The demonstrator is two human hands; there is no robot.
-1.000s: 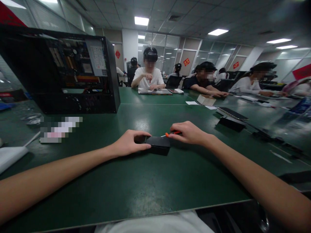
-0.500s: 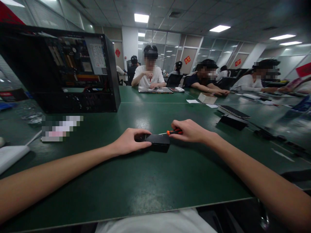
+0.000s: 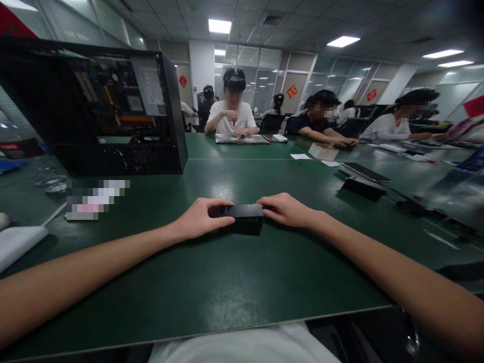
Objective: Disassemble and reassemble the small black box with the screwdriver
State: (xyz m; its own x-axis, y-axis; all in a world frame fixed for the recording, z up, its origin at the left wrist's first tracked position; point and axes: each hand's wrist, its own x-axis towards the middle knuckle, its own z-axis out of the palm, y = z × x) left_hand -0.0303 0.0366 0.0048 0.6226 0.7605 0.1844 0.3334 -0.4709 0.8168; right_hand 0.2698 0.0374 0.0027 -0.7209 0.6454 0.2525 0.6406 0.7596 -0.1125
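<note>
In the middle of the table sits a small black box [image 3: 246,227], with a flat dark panel [image 3: 245,210] as its top. My left hand [image 3: 199,218] grips its left end, thumb on the near side and fingers behind. At the other end is my right hand [image 3: 286,209], closed around a screwdriver [image 3: 269,207]; a bit of its orange and black handle shows between the fingers. Those right fingertips touch or nearly touch the panel's right edge. A dark gap runs under the panel near that end. The screwdriver's shaft and tip are hidden.
An open computer case [image 3: 124,111] stands at the left, behind a blurred-out item [image 3: 98,200]. A white object [image 3: 20,242] lies at the left edge. To the right are a black bracket-like part [image 3: 363,188] and a cardboard box [image 3: 322,151]. A person [image 3: 232,113] works opposite.
My right hand has come in against the box's right end, and the screwdriver's shaft, visible before, is now out of sight. The top panel looks slightly lifted. My left hand stays put.
</note>
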